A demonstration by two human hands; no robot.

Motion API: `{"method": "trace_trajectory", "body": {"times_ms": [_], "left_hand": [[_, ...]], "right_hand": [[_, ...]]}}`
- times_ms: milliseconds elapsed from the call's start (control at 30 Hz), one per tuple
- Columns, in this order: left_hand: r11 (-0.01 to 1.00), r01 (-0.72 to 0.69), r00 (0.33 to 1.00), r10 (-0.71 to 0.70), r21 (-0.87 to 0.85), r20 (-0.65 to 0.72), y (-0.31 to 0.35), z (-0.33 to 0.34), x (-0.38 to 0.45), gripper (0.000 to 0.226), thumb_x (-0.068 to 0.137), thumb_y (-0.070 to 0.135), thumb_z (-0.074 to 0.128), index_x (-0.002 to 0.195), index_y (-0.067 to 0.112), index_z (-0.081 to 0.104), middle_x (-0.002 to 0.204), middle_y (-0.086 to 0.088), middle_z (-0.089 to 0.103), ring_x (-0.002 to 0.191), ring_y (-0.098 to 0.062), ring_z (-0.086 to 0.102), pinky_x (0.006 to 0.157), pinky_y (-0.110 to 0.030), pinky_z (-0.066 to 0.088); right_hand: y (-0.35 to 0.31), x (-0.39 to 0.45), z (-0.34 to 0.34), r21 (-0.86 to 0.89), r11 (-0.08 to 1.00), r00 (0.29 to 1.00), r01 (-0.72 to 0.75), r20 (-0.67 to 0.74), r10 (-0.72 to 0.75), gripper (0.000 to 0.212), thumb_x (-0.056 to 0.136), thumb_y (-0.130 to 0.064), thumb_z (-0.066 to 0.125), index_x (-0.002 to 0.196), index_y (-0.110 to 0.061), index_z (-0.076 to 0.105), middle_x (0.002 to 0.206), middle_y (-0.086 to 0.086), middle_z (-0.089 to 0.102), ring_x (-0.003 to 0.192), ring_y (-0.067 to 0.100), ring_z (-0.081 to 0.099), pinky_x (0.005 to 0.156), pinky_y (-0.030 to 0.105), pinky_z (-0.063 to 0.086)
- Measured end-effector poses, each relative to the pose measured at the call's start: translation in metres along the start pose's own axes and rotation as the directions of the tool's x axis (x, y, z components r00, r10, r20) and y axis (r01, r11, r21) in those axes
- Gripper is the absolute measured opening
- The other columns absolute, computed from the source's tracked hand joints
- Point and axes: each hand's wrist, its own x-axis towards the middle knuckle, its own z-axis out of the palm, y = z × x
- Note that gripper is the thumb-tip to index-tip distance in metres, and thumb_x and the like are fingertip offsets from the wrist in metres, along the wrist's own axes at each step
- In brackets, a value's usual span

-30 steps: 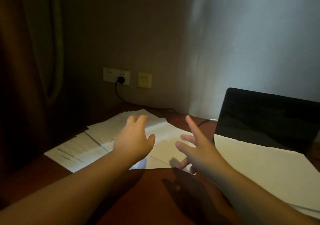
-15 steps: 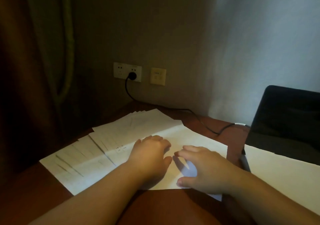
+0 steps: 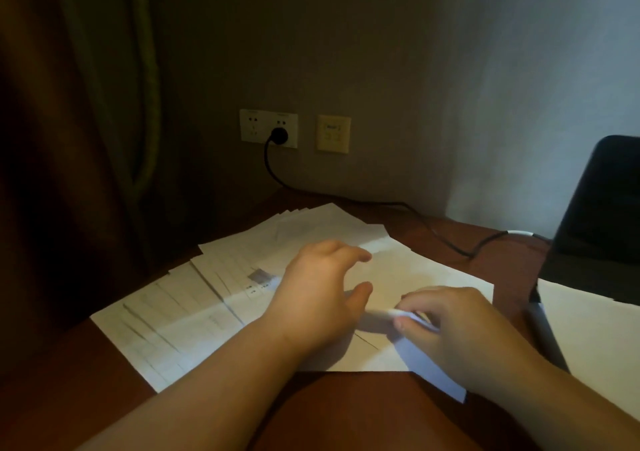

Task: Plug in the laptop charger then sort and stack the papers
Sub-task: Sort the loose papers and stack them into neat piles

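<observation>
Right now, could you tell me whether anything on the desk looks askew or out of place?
Yes: the papers lie fanned and overlapping at different angles rather than stacked. The right hand lifts one sheet's edge. Another sheet lies over the laptop.

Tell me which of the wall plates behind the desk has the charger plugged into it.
The white double socket plate, left of the yellowish plate. A round black plug sits in its right half; the yellowish plate has nothing in it.
</observation>
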Motion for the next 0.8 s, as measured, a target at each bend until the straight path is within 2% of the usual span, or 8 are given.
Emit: {"method": "trace_trajectory", "body": {"times_ms": [67,133,267,333,400,467,600,800], "left_hand": [[1.000,-0.002,0.999,0.001,-0.017,-0.050,0.004,-0.006,-0.002,0.026,0.092,0.043,0.064,0.116,0.041,0.053,0.120,0.017,0.045,0.108,-0.002,0.045,0.080,-0.006,0.038],[0.997,-0.029,0.995,0.022,-0.072,-0.095,0.007,-0.012,-0.005,0.025,0.089,0.041,0.067,0.103,0.038,0.046,0.104,0.018,0.041,0.095,-0.003,0.045,0.070,-0.007,0.034],[0.991,-0.112,0.989,0.104,-0.072,-0.107,0.006,-0.024,-0.011,0.024,0.086,0.039,0.071,0.094,0.035,0.048,0.091,0.020,0.042,0.089,-0.001,0.048,0.071,-0.009,0.035],[0.992,-0.124,0.991,0.125,-0.006,0.055,0.006,-0.023,-0.013,0.023,0.085,0.044,0.071,0.100,0.040,0.054,0.100,0.021,0.048,0.095,-0.004,0.051,0.077,-0.009,0.038],[0.992,-0.123,0.966,0.110,0.041,0.235,0.006,-0.017,-0.014,0.041,0.083,0.051,0.072,0.120,0.045,0.057,0.129,0.022,0.048,0.118,-0.003,0.048,0.089,-0.013,0.041],[0.992,-0.118,0.934,0.095,0.048,0.344,0.009,-0.013,-0.011,0.060,0.083,0.054,0.072,0.138,0.047,0.049,0.156,0.023,0.029,0.137,-0.005,0.038,0.099,-0.018,0.042],[0.995,-0.097,0.904,0.082,0.016,0.420,0.012,-0.008,-0.009,0.073,0.083,0.050,0.074,0.146,0.050,0.038,0.163,0.025,0.007,0.141,-0.010,0.038,0.101,-0.025,0.049],[0.993,-0.089,0.918,0.051,0.077,0.393,0.012,-0.004,-0.010,0.078,0.081,0.047,0.076,0.147,0.052,0.034,0.164,0.018,0.013,0.141,-0.014,0.038,0.105,-0.030,0.047]], "right_hand": [[0.004,-0.001,0.000,-0.016,1.000,0.993,-0.025,-0.112,0.023,0.012,0.092,-0.035,0.062,0.083,-0.038,0.070,0.075,-0.012,0.064,0.075,0.006,0.060,0.066,0.024,0.054],[0.006,-0.002,-0.001,-0.013,0.999,0.971,-0.033,-0.236,0.030,0.013,0.092,-0.034,0.061,0.081,-0.034,0.070,0.072,-0.012,0.064,0.071,0.007,0.061,0.061,0.027,0.056],[0.006,-0.002,-0.003,0.045,0.997,0.923,-0.066,-0.377,0.078,0.013,0.094,-0.033,0.060,0.086,-0.031,0.069,0.074,-0.013,0.066,0.070,0.008,0.063,0.058,0.027,0.058],[0.005,-0.002,-0.005,0.082,0.994,0.902,-0.074,-0.419,0.102,0.014,0.095,-0.032,0.057,0.084,-0.033,0.067,0.069,-0.014,0.063,0.067,0.006,0.061,0.054,0.023,0.054],[0.005,-0.001,-0.005,0.121,0.990,0.886,-0.077,-0.448,0.124,0.015,0.096,-0.032,0.056,0.083,-0.032,0.066,0.068,-0.013,0.062,0.067,0.008,0.060,0.054,0.022,0.050],[0.003,-0.001,-0.005,0.139,0.988,0.877,-0.069,-0.463,0.127,0.012,0.095,-0.032,0.059,0.085,-0.035,0.064,0.074,-0.017,0.063,0.072,0.008,0.061,0.057,0.021,0.051],[0.003,-0.001,-0.001,0.047,0.999,0.847,-0.027,-0.529,0.048,0.008,0.092,-0.029,0.065,0.095,-0.027,0.072,0.087,-0.016,0.063,0.082,0.009,0.059,0.066,0.017,0.047],[0.000,-0.004,0.000,0.025,0.999,0.907,0.037,-0.420,-0.023,0.007,0.092,-0.030,0.064,0.096,-0.030,0.070,0.085,-0.018,0.064,0.079,0.005,0.059,0.066,0.017,0.051]]}}
